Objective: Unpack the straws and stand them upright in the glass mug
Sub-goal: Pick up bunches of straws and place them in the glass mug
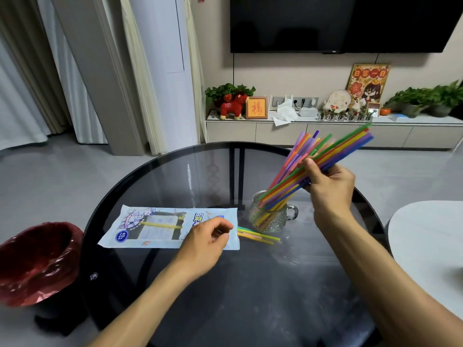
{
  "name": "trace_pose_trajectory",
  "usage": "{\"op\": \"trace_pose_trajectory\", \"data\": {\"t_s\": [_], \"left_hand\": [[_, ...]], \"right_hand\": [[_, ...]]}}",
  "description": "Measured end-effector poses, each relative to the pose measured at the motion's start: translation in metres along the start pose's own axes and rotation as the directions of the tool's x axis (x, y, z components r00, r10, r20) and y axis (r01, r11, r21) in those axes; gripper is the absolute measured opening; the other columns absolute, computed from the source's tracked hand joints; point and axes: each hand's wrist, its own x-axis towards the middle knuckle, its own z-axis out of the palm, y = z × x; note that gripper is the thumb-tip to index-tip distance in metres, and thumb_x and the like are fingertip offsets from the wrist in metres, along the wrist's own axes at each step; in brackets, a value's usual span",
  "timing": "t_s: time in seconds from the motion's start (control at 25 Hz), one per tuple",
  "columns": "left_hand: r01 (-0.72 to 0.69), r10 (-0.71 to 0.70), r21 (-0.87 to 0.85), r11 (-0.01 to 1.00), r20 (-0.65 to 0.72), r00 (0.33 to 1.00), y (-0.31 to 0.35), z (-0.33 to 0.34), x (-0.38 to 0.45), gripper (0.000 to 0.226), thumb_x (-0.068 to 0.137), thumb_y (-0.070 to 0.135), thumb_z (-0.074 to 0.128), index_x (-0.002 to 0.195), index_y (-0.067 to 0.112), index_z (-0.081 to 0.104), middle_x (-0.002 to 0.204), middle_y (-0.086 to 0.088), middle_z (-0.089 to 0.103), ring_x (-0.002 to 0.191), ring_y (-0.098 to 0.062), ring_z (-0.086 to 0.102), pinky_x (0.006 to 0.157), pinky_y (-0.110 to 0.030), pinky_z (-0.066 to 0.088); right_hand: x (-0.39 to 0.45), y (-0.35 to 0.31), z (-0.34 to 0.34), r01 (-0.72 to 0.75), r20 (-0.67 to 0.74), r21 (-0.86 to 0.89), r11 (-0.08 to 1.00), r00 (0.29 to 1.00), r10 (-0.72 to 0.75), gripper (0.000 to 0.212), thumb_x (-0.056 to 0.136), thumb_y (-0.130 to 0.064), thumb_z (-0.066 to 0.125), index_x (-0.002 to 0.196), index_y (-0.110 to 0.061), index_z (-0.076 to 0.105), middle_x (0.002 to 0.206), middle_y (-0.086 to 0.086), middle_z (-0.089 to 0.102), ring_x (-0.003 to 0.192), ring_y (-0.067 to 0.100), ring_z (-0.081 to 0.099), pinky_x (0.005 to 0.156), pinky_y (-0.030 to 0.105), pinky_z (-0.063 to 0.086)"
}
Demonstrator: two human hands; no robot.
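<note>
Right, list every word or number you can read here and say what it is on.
"40": blue round badge on the straw packet; its other print is too blurred to read.
"福": small orange framed sign on the sideboard.
Poster under the TV: characters too small to read.
Round white plaque: unreadable.

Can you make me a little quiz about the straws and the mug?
1. True or false: the right hand grips a bundle of straws whose lower ends are in the mug.
2. Where do the loose straws lie? A) on the table B) in the red bin C) on the floor
3. Fill in: a yellow straw shows inside the ____ by the left hand.

Key: 1 true; 2 A; 3 packet.
</note>
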Motion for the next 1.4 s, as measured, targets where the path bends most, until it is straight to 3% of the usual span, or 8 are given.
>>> {"op": "trace_pose_trajectory", "data": {"t_s": [0.44, 0.6, 0.76, 0.84, 0.92, 1.0, 1.12, 1.4], "left_hand": [[-0.167, 0.16, 0.299, 0.939, 0.049, 0.986, -0.014, -0.005, 0.002, 0.022, 0.092, 0.02, 0.054, 0.113, 0.023, 0.061, 0.116, 0.01, 0.06, 0.114, -0.011, 0.052, 0.099, -0.031, 0.043], [-0.145, 0.039, 0.655, 0.742, 0.175, 0.984, -0.021, 0.001, 0.001, 0.055, 0.095, 0.039, 0.047, 0.146, 0.03, 0.029, 0.159, -0.001, 0.018, 0.147, -0.022, 0.014, 0.119, -0.042, 0.017], [-0.149, -0.052, 0.707, 0.691, 0.254, 0.966, -0.024, 0.001, -0.003, 0.064, 0.097, 0.044, 0.042, 0.152, 0.031, 0.013, 0.162, -0.003, 0.008, 0.149, -0.022, 0.005, 0.12, -0.046, 0.009], [-0.164, -0.051, 0.699, 0.696, 0.276, 0.96, -0.023, -0.001, -0.004, 0.063, 0.097, 0.043, 0.043, 0.151, 0.03, 0.014, 0.161, -0.002, 0.013, 0.148, -0.022, 0.01, 0.12, -0.046, 0.012], [-0.182, -0.048, 0.692, 0.699, 0.299, 0.953, -0.022, -0.003, -0.009, 0.061, 0.096, 0.042, 0.044, 0.15, 0.031, 0.016, 0.16, -0.001, 0.017, 0.147, -0.022, 0.013, 0.119, -0.046, 0.013], [-0.214, -0.045, 0.696, 0.685, 0.334, 0.941, -0.019, -0.005, -0.017, 0.06, 0.095, 0.041, 0.046, 0.148, 0.032, 0.019, 0.158, -0.001, 0.021, 0.145, -0.022, 0.016, 0.119, -0.046, 0.015], [-0.25, -0.068, 0.701, 0.668, 0.392, 0.918, -0.017, -0.01, -0.029, 0.063, 0.094, 0.043, 0.048, 0.149, 0.032, 0.017, 0.159, -0.002, 0.017, 0.146, -0.022, 0.013, 0.119, -0.048, 0.012], [-0.255, -0.067, 0.678, 0.69, 0.41, 0.91, -0.02, -0.018, -0.032, 0.065, 0.096, 0.045, 0.046, 0.15, 0.035, 0.011, 0.162, 0.0, 0.007, 0.149, -0.019, 0.003, 0.121, -0.047, 0.005]], "right_hand": [[0.004, 0.031, 0.024, -0.096, 0.072, -0.194, 0.976, 0.991, 0.112, 0.01, 0.088, -0.019, 0.069, 0.082, -0.012, 0.071, 0.084, 0.008, 0.074, 0.082, 0.026, 0.073, 0.075, 0.05, 0.06], [0.001, 0.026, 0.015, 0.07, 0.158, -0.608, 0.791, 0.987, 0.034, 0.047, 0.082, -0.051, 0.065, 0.064, -0.007, 0.067, 0.061, 0.008, 0.071, 0.057, 0.03, 0.07, 0.061, 0.046, 0.061], [-0.009, -0.006, -0.014, -0.017, 0.295, -0.776, 0.631, 0.874, 0.386, 0.054, 0.081, -0.051, 0.068, 0.06, -0.001, 0.069, 0.05, 0.012, 0.069, 0.045, 0.027, 0.068, 0.05, 0.036, 0.06], [-0.026, -0.012, -0.014, 0.13, 0.426, -0.83, 0.542, 0.775, 0.467, 0.042, 0.084, -0.04, 0.068, 0.063, -0.004, 0.068, 0.054, 0.011, 0.07, 0.05, 0.026, 0.07, 0.05, 0.034, 0.06], [-0.055, 0.004, -0.001, 0.419, 0.612, -0.752, 0.509, 0.73, 0.304, 0.03, 0.085, -0.032, 0.065, 0.068, -0.008, 0.063, 0.062, 0.009, 0.07, 0.059, 0.029, 0.068, 0.05, 0.036, 0.054], [-0.088, 0.033, 0.014, 0.659, 0.722, -0.682, 0.318, 0.676, 0.148, 0.015, 0.087, -0.031, 0.058, 0.089, -0.016, 0.059, 0.089, 0.007, 0.067, 0.08, 0.035, 0.066, 0.055, 0.034, 0.039], [-0.106, 0.065, 0.025, 0.717, 0.722, -0.685, 0.127, 0.646, 0.248, 0.028, 0.093, -0.027, 0.049, 0.117, -0.011, 0.046, 0.118, 0.009, 0.054, 0.097, 0.039, 0.064, 0.06, 0.037, 0.035], [-0.108, 0.064, 0.036, 0.818, 0.783, -0.575, -0.013, 0.555, 0.281, 0.029, 0.094, -0.012, 0.038, 0.122, -0.005, 0.047, 0.12, 0.015, 0.053, 0.111, 0.033, 0.049, 0.084, 0.04, 0.041]]}}
